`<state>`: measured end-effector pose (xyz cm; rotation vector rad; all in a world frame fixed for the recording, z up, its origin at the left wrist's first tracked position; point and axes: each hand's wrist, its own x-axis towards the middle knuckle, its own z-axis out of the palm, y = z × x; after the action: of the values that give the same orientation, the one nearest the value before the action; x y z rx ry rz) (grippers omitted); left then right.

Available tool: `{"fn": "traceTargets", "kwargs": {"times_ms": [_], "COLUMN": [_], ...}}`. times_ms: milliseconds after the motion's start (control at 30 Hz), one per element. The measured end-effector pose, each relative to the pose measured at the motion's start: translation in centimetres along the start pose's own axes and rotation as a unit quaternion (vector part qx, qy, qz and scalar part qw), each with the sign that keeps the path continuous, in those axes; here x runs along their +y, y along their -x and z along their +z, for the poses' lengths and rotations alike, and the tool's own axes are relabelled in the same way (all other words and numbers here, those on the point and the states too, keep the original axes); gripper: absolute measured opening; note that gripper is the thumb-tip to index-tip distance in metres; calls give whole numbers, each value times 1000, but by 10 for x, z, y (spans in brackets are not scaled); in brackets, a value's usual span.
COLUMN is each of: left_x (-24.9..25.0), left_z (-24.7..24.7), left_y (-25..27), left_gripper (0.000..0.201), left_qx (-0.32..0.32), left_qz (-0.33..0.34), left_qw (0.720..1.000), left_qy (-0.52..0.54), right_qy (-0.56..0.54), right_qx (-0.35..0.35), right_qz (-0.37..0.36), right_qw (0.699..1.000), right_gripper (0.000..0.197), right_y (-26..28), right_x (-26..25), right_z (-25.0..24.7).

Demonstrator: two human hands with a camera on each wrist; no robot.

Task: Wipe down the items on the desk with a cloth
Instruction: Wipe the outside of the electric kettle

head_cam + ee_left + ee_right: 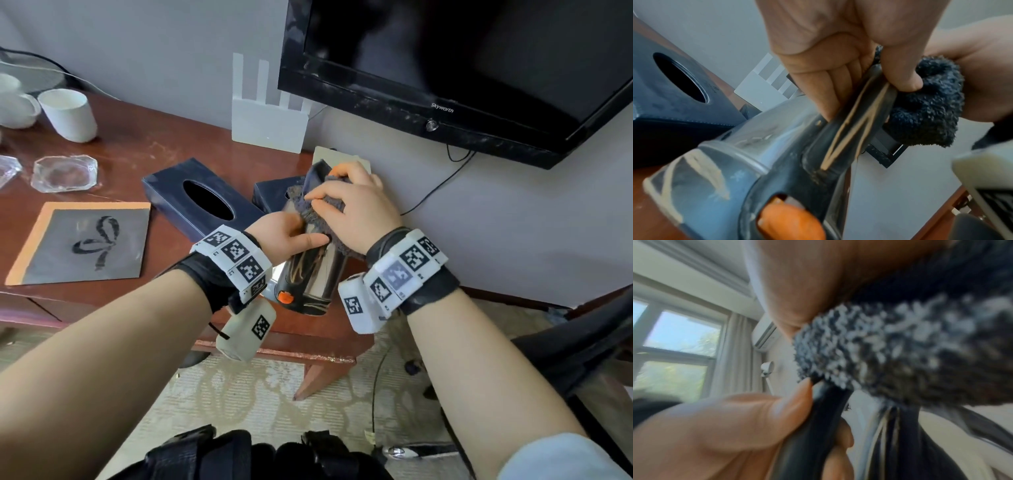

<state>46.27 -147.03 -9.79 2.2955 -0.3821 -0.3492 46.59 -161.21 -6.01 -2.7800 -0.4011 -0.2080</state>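
Observation:
A steel kettle (310,274) with a black handle and an orange button stands tilted at the desk's right end. My left hand (291,236) grips its handle (849,129), fingers (828,81) curled round it and the thumb on the other side. My right hand (346,202) holds a dark grey fluffy cloth (317,212) bunched against the kettle's top, covering the lid. In the left wrist view the cloth (925,113) sits right beside the handle. In the right wrist view the cloth (890,345) fills the middle, under my palm.
A dark tissue box (202,202) and a small dark box (274,195) lie just left of the kettle. A white router (270,123) stands at the wall, a television (462,68) hangs above. White cups (68,114), a glass ashtray (63,173) and a grey mat (85,243) lie left.

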Motion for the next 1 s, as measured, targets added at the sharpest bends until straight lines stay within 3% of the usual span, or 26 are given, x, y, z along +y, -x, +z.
{"fn": "traceTargets", "kwargs": {"times_ms": [167,267,367,467,533,667,800,900,1000], "left_x": [-10,-18,-24,-29,-28,-25,-24,-20,-13], "left_z": [3,2,7,15,17,16,16,18,20], "left_y": [1,3,12,16,16,14,11,9,3], "left_gripper": [56,54,53,50,45,38,29,21,23], "left_qx": [-10,-17,-31,-8,1,13,32,44,60], "left_qz": [-18,-21,-24,-29,-23,-35,-28,-26,-49], "left_qw": [999,997,984,979,979,973,982,987,986], "left_qy": [36,67,172,204,204,226,183,155,148], "right_qy": [-101,-93,-98,-94,-106,-180,-54,-21,-51], "right_qx": [10,10,28,32,39,60,46,61,73], "right_qz": [129,128,133,139,119,-2,-87,-107,-62], "right_qw": [986,987,986,985,987,982,994,992,994], "right_gripper": [25,27,28,29,28,31,37,32,27], "right_y": [-37,-39,-41,-43,-36,-4,21,23,13], "right_x": [16,17,16,16,17,17,13,13,15], "right_z": [4,7,9,9,11,23,31,26,22]}}
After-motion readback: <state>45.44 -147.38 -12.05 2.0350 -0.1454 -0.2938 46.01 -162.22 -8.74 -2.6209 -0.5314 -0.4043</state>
